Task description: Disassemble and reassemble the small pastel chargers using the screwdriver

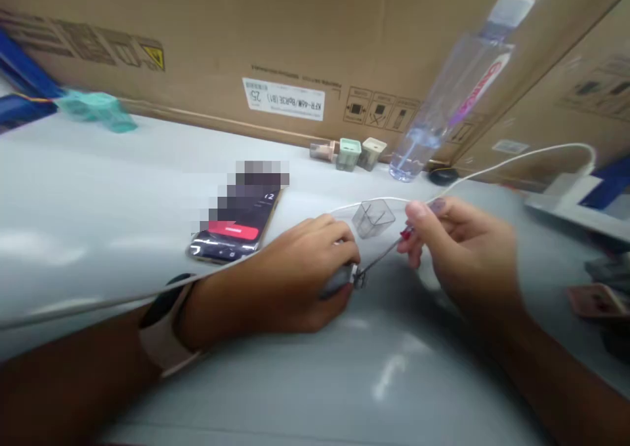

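A big cardboard carton (207,33) walls off the back of a pale grey table (88,197), with a white printed label (283,98) on its side, and a clear plastic water bottle (433,98) with a pink-lettered label stands out against it. Along the carton's foot sit three small square containers (349,154), a teal plastic piece (96,110) further left, and a smartphone (236,233) lies nearer, its screen showing a red bar and partly blurred out. A white cable (492,168) sweeps across the table through the person's hands. Out in front of the body, the left hand (295,275) curls its fingers together over a grey object (337,282) with a small metal end, too blurred to identify for sure, while a pale band (162,328) wraps that wrist. The right hand (457,256) pinches a slim red-handled tool (388,246) between thumb and fingers, just above the table — its thin metal shaft reaches down to that metal end. A small clear plastic cube (373,218) sits just behind the shaft, between the hands.
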`<action>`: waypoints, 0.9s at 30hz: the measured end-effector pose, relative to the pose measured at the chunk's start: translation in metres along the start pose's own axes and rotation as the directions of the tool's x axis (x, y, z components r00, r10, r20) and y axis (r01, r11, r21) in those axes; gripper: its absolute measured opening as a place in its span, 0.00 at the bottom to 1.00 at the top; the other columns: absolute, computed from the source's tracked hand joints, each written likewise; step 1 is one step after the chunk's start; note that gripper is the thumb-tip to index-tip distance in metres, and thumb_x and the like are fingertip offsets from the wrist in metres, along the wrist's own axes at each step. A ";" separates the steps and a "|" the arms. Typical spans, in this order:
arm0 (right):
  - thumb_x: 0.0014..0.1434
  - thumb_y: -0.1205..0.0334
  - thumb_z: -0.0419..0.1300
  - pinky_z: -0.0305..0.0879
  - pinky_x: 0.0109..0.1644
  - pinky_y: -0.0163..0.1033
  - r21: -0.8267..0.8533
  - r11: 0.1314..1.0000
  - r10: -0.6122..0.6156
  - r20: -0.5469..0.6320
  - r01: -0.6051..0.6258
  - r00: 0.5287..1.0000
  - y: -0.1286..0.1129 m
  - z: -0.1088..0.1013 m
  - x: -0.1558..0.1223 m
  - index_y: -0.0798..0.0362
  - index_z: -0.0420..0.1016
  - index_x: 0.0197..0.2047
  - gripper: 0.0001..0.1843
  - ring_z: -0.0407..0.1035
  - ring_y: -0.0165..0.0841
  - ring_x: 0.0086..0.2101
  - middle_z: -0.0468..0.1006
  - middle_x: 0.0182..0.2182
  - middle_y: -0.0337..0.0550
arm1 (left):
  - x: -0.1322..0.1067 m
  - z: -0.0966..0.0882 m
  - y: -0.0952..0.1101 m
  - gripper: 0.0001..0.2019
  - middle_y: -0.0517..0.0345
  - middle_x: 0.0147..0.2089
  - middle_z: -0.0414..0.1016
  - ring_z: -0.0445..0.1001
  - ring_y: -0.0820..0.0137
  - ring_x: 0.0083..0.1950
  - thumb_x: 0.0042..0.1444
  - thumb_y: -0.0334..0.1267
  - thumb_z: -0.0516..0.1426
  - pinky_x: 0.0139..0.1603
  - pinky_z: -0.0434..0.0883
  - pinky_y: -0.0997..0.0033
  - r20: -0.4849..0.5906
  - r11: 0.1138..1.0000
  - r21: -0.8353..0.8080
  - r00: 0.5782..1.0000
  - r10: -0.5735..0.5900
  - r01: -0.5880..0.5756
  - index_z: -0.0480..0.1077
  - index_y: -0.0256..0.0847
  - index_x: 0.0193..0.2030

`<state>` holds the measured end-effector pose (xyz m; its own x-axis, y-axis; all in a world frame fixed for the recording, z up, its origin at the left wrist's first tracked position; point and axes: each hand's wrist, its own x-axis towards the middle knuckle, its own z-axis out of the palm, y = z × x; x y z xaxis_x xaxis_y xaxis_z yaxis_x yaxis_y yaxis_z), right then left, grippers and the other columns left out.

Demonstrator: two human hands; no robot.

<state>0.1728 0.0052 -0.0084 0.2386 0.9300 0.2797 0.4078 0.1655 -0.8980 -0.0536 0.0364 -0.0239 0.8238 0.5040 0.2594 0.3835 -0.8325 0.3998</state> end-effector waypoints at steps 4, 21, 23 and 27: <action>0.61 0.40 0.73 0.67 0.20 0.34 0.013 1.000 0.016 0.002 -0.016 1.000 0.001 0.001 0.001 0.49 0.74 0.25 0.25 0.71 0.30 0.16 0.78 0.16 0.36 | 0.000 0.001 0.000 0.07 0.48 0.52 0.77 0.74 0.56 0.56 0.68 0.35 0.59 0.63 0.71 0.54 -0.014 1.000 -0.005 1.000 0.002 -0.002 0.76 0.40 0.50; 0.60 0.44 0.74 0.66 0.20 0.36 0.063 0.996 0.071 -0.029 -0.069 0.997 0.000 0.004 -0.001 0.49 0.74 0.25 0.23 0.71 0.33 0.16 0.77 0.15 0.36 | 0.001 -0.003 0.002 0.07 0.47 0.51 0.77 0.75 0.54 0.55 0.66 0.35 0.59 0.61 0.73 0.51 0.012 1.000 -0.002 1.000 -0.012 0.012 0.76 0.39 0.48; 0.60 0.43 0.74 0.66 0.20 0.36 0.055 0.996 0.069 -0.026 -0.068 0.997 0.000 0.004 0.000 0.49 0.74 0.24 0.24 0.71 0.32 0.16 0.78 0.16 0.37 | 0.001 -0.002 0.002 0.07 0.47 0.51 0.77 0.75 0.54 0.55 0.66 0.35 0.60 0.60 0.73 0.52 0.014 1.000 0.002 1.000 -0.007 0.007 0.76 0.39 0.48; 0.61 0.41 0.73 0.67 0.20 0.35 0.053 0.996 0.068 -0.022 -0.066 0.997 0.001 0.004 0.001 0.50 0.75 0.26 0.24 0.71 0.30 0.16 0.80 0.17 0.38 | 0.001 -0.002 0.001 0.08 0.47 0.52 0.77 0.75 0.55 0.56 0.67 0.35 0.60 0.63 0.72 0.52 -0.008 1.000 0.002 1.000 0.003 -0.003 0.75 0.40 0.50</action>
<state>0.1704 0.0075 -0.0104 0.2846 0.9317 0.2257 0.3435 0.1206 -0.9314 -0.0532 0.0361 -0.0217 0.8217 0.5031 0.2676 0.3818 -0.8347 0.3970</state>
